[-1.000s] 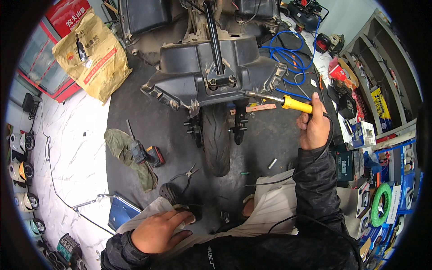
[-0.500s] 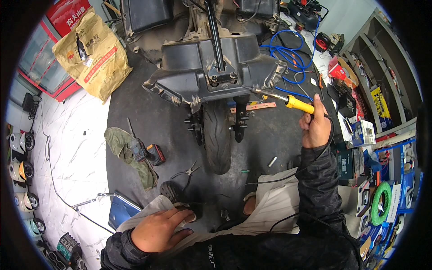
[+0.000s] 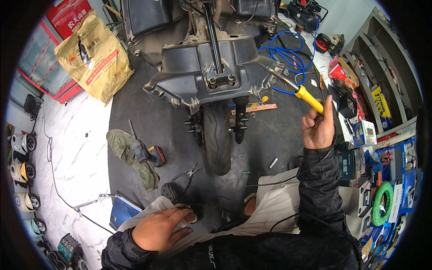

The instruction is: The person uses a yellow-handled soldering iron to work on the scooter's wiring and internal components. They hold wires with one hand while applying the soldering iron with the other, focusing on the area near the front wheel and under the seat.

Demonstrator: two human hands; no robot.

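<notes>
In my right hand (image 3: 318,127) is a soldering iron (image 3: 308,99) with a yellow handle, its dark cord trailing down along my sleeve. The fingers are closed round the handle, thumb pointing up along it. Its metal tip reaches the right corner of a scuffed black plastic scooter fairing (image 3: 182,81); whether it touches cannot be made out. My left hand (image 3: 159,227) lies flat on my left thigh, fingers stretched and holding nothing. Below the fairing stands the front wheel (image 3: 217,144), with a fork leg on either side.
On the dark mat lie pliers (image 3: 188,174), a cordless drill (image 3: 143,152) by a green cloth (image 3: 122,141), and a coiled blue hose (image 3: 288,56). A large yellow paper bag (image 3: 96,60) stands at the far left. Shelves and boxes with a green ring (image 3: 382,203) line the right side.
My right hand has shifted slightly right, and the soldering iron's tip has moved right and farther away, from the fairing's lower edge to its right corner. My left hand stays put.
</notes>
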